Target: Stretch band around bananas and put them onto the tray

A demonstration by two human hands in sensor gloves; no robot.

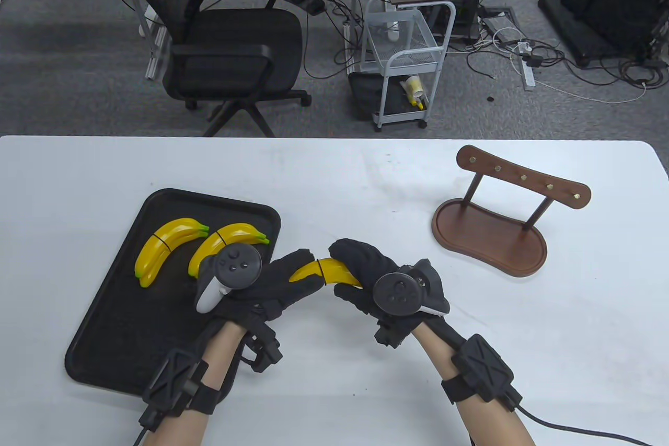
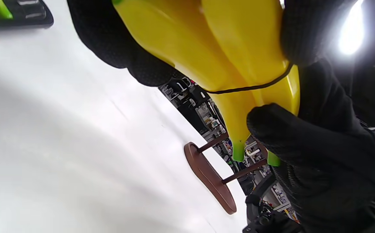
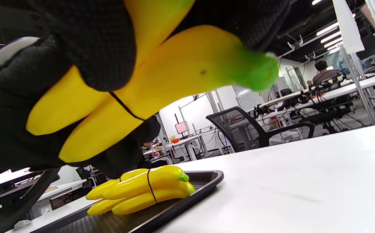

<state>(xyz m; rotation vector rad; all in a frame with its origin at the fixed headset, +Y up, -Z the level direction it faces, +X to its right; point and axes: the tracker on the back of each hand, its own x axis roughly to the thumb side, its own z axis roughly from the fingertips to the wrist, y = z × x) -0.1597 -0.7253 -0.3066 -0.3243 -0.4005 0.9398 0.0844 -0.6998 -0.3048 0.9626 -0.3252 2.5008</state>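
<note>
Both hands hold one yellow banana bunch (image 1: 324,272) just above the white table, right of the black tray (image 1: 120,331). My left hand (image 1: 292,278) grips its left end; my right hand (image 1: 360,271) grips its right end, fingers curled over it. A thin black band (image 2: 255,86) runs around this bunch (image 2: 226,48) near its middle, also seen as the band (image 3: 126,108) across the bunch (image 3: 161,81) in the right wrist view. Two more banded bunches, one (image 1: 167,250) and another (image 1: 230,242), lie on the tray, a banded bunch (image 3: 142,191) showing on the tray (image 3: 203,181).
A wooden stand (image 1: 491,229) with a pegged top bar stands at the table's right, also the stand (image 2: 211,181) in the left wrist view. Beyond the far table edge are an office chair (image 1: 225,43) and a white cart (image 1: 405,56).
</note>
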